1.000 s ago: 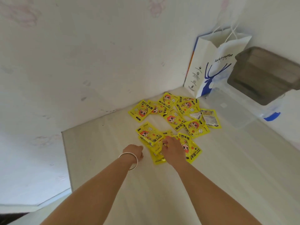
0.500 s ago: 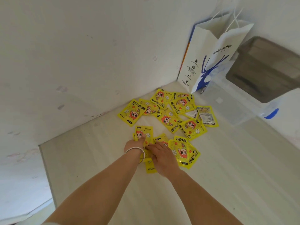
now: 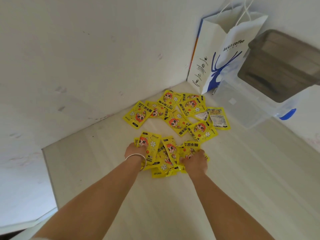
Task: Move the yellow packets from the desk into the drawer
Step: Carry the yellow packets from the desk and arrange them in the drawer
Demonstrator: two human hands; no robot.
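Both hands are gathering the near heap of yellow packets [image 3: 166,153] on the desk [image 3: 242,179]: the left hand [image 3: 136,150] is gripping its edge, the right hand [image 3: 195,161] is clutching the other side (more packets are lying behind). Squeezing inward evenly should stop slippery ones escaping.

Fingers of left hand [image 3: 136,150] and right hand [image 3: 196,161] hidden under near packets [image 3: 161,154]. Paper bag [image 3: 223,54] handles cut off at top edge.

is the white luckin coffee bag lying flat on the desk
No, the luckin coffee bag stands upright in the corner behind the yellow packets.
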